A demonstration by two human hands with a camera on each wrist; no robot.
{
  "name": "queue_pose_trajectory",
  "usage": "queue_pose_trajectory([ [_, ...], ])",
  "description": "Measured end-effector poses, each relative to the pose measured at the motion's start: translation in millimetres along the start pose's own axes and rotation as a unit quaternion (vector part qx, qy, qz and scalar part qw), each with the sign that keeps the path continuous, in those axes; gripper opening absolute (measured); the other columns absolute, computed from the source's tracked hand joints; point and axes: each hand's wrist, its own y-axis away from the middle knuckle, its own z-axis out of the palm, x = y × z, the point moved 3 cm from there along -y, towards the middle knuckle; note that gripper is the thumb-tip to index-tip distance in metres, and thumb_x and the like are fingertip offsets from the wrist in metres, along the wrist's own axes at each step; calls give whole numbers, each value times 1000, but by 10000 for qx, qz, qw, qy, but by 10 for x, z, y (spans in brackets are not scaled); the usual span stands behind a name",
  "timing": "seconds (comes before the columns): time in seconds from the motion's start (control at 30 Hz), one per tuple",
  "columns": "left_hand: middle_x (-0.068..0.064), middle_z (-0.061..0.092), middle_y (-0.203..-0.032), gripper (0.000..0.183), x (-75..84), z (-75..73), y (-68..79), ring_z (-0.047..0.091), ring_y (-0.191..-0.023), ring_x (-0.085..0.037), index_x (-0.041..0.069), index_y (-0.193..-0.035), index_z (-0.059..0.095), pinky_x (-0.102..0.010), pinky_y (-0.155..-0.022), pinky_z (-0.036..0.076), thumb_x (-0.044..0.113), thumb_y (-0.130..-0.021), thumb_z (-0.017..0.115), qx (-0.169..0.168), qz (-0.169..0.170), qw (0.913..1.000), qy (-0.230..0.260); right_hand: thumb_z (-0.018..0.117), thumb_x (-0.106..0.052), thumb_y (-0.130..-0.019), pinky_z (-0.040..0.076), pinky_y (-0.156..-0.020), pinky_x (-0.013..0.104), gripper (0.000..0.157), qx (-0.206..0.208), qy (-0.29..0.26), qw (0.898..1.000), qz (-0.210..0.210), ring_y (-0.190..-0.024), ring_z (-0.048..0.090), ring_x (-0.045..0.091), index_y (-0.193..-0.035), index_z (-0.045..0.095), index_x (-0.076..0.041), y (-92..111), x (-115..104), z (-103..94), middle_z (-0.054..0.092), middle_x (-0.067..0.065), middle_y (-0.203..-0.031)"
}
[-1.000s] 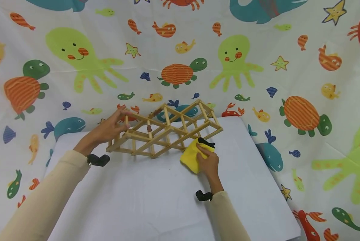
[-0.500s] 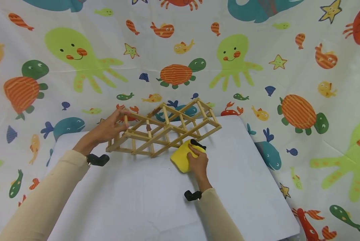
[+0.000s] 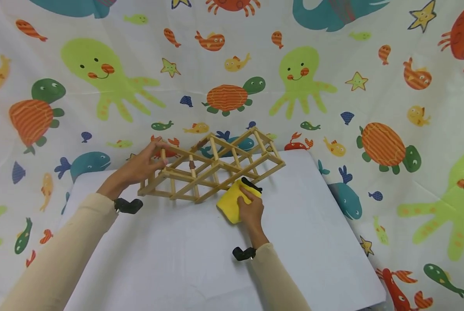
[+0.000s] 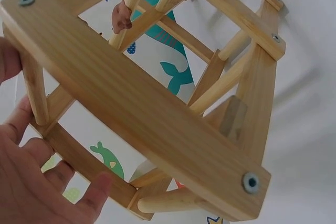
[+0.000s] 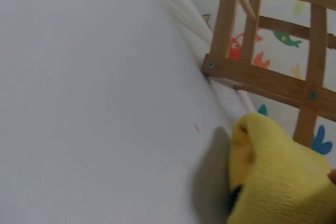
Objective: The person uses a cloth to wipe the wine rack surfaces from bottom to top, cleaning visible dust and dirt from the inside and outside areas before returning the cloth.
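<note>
A wooden lattice rack (image 3: 216, 165) of crossed slats and round dowels stands near the back of the white table. My left hand (image 3: 138, 166) grips its left end, and in the left wrist view the thumb and fingers of that left hand (image 4: 31, 182) lie about an end dowel. Metal bolts join the slats (image 4: 131, 98). My right hand (image 3: 252, 211) holds a folded yellow cloth (image 3: 229, 205) with a black edge at the rack's lower front slats. In the right wrist view the cloth (image 5: 283, 182) covers part of a slat and hides most of the hand.
The white-covered table (image 3: 169, 259) extends in front of the rack and to its right. Close behind hangs a white curtain (image 3: 255, 26) printed with sea animals. A brown wrapped piece (image 4: 121, 17) sits on one dowel.
My right hand has slid left along the rack's lower front with the yellow cloth, more at first and only slightly of late. The left hand and the rack stay in place.
</note>
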Motion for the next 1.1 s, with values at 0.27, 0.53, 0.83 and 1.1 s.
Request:
queue_pose_trajectory([
  [0.27,-11,-12,-180,58,-13,-44,-6,8,-162,-55,12,-160,30,-86,-119,10,24,-111,58,-28,32,10000,12,70,-14,-94,53,-92,36,33,-823,-415,9943,-541,-118,64,20,-119,83,-30,8,-160,66,75,-4,-134],
  [0.53,-9,-11,-181,56,-27,-65,-7,7,-163,-54,14,-159,32,-87,-117,9,26,-111,59,9,47,10000,79,72,-17,-94,54,-80,33,32,-608,695,9920,-858,-114,68,20,-118,82,-36,-2,-75,164,76,-1,-134],
  [0.83,-8,-12,-181,56,4,-99,-44,12,-162,-55,12,-158,31,-86,-118,13,27,-111,58,-51,88,9999,42,70,-10,-94,58,-96,35,33,204,-56,9809,-1933,-115,73,14,-118,83,-28,0,-156,167,81,-5,-119],
  [1.1,-9,-12,-181,56,-24,-96,-57,8,-162,-55,13,-158,32,-87,-118,11,27,-111,58,-67,43,10000,2,73,-15,-88,49,-67,33,30,135,1042,9874,-1187,-85,65,17,-106,86,-35,57,-160,129,80,-4,-120],
])
